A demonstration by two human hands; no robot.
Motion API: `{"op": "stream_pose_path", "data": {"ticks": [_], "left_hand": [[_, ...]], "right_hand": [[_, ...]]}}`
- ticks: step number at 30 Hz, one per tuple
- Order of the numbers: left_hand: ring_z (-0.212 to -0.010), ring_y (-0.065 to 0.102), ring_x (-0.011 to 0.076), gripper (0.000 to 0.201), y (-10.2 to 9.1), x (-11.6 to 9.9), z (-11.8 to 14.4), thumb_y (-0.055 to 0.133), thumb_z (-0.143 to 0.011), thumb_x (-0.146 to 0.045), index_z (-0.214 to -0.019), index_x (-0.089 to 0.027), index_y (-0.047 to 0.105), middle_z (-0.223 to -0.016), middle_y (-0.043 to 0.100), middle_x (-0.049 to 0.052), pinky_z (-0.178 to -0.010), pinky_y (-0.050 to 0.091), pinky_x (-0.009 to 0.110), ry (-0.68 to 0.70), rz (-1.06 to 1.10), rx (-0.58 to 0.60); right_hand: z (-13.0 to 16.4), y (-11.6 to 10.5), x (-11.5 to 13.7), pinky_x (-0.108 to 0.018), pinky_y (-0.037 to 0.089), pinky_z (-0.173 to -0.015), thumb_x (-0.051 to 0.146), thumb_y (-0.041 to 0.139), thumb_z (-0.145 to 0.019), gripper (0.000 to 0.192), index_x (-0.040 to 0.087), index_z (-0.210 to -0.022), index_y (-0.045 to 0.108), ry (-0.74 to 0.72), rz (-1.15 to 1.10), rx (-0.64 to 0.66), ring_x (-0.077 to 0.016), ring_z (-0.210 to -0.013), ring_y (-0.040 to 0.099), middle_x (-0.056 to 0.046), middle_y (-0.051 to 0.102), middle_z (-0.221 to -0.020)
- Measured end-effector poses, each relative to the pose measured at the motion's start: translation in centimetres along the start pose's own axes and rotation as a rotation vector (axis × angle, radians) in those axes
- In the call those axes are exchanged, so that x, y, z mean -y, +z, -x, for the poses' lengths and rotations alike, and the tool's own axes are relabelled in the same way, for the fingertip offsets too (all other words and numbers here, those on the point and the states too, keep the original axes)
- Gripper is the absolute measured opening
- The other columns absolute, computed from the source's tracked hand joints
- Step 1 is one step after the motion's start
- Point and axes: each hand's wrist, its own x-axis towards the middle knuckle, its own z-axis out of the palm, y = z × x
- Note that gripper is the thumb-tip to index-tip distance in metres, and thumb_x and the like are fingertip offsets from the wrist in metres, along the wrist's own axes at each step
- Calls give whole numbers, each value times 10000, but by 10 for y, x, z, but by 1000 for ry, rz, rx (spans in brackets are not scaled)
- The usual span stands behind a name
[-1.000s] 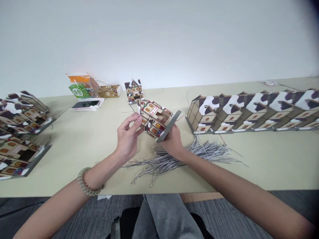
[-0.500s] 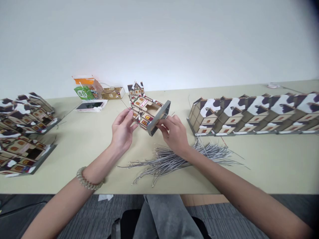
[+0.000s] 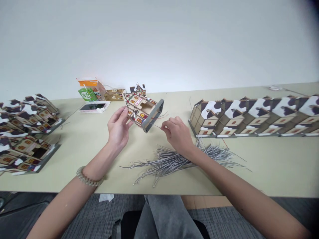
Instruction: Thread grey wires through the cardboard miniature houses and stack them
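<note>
1. Currently, a small brown cardboard model house with a grey base frame [image 3: 143, 111] is held off the pale tabletop [image 3: 261, 162] by the left hand [image 3: 117, 127], whose fingers [image 3: 122, 114] are pressed against its roof end.
2. A thin wire [image 3: 156, 125] is pinched by the right hand [image 3: 177, 134], just beside the grey frame.
3. The house could be tilted or dropped if the wire is pulled hard, since only one end is gripped.
4. The fine red leads [image 3: 160, 117] at the frame could be snagged.
5. The heap of grey wires [image 3: 179, 159] below the right wrist could be swept aside by the forearm.
</note>
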Motion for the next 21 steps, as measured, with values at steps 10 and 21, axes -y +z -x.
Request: {"op": "stream_pose_path", "data": {"ticks": [10, 21], "left_hand": [[-685, 629, 111, 199, 2, 1, 3, 789, -618, -214, -789, -191, 691, -878, 694, 4, -550, 537, 211, -182, -30, 120], [-724, 633, 121, 208, -2, 12, 6, 783, -648, -248, -817, -189, 678, -910, 692, 19, -610, 545, 236, -274, -85, 187]], "right_hand": [[-5, -24, 2, -317, 414, -689, 366, 464, -888, 204, 196, -808, 545, 187, -370, -341, -170, -770, 519, -40, 552, -802], [-11, -21, 3, -366, 538, -758, 638, 537, -747, 495, 253, -1058, 548, 640, -1279, 188, -211, -910, 605, -66, 613, -1101]]}}
